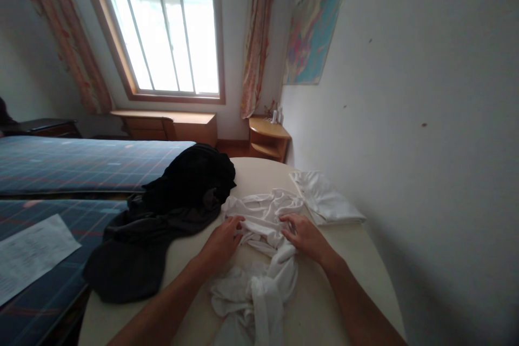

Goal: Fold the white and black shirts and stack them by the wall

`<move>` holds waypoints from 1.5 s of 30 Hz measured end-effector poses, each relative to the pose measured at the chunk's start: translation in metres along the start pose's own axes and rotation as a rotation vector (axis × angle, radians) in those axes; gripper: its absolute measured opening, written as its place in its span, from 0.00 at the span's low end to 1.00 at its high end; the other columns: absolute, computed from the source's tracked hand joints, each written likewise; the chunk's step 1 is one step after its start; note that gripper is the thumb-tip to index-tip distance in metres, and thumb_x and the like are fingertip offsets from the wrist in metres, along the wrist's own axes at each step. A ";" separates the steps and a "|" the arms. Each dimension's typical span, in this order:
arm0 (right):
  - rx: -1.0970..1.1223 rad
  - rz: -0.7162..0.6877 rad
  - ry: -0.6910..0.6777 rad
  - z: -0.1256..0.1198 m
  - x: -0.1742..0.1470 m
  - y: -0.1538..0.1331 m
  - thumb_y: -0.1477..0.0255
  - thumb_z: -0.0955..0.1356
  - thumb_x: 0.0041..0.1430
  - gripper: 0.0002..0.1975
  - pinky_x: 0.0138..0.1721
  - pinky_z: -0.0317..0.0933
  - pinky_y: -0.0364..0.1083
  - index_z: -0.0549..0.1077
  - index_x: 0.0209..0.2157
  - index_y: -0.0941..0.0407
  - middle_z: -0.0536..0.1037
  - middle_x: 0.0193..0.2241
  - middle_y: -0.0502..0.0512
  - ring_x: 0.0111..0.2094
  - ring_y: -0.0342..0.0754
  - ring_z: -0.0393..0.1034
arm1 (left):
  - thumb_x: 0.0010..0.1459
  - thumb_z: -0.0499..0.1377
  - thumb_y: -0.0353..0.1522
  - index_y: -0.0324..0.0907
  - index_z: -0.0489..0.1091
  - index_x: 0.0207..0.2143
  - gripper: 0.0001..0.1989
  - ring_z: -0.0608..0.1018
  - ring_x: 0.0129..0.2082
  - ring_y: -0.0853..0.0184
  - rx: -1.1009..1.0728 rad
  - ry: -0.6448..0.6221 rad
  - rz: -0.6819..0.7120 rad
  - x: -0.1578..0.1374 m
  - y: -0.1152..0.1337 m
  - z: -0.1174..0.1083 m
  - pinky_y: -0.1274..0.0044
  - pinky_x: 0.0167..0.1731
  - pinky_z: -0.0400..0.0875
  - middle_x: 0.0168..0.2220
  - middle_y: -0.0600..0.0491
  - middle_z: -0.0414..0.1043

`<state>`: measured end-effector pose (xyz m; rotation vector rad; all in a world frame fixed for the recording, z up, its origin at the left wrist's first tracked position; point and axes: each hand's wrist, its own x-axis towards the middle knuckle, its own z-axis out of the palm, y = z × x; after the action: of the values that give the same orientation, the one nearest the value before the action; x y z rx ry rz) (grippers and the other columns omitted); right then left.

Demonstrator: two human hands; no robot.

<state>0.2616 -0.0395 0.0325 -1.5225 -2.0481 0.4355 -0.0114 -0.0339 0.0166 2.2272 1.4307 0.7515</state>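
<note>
Left hand (225, 237), right hand (303, 234) curl on white cloth (259, 227), can't tell if pinching; its twists could snag, dragging dark clothes (166, 221) left of it.

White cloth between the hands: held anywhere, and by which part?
Left hand and right hand are at opposite sides of the crumpled white cloth; whether either grips it cannot be told.

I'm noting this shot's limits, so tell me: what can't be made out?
All in the head view:
White cloth: lower end cut off by the bottom edge.
Left hand and right hand: their own backs hide whether they grip the cloth.
Paper sheet: writing too small and blurred.
Window: glare hides what is outside.
</note>
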 end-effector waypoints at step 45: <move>-0.047 -0.255 0.297 -0.005 0.010 0.013 0.68 0.65 0.63 0.24 0.57 0.61 0.56 0.64 0.60 0.53 0.74 0.53 0.60 0.54 0.55 0.67 | 0.64 0.52 0.29 0.46 0.66 0.57 0.19 0.73 0.56 0.60 0.029 0.344 0.329 0.017 -0.016 -0.005 0.67 0.55 0.69 0.58 0.47 0.68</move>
<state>0.2725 -0.0265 0.0322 -1.2439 -1.9888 0.0582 -0.0196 -0.0120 0.0150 2.4779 1.2309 1.2812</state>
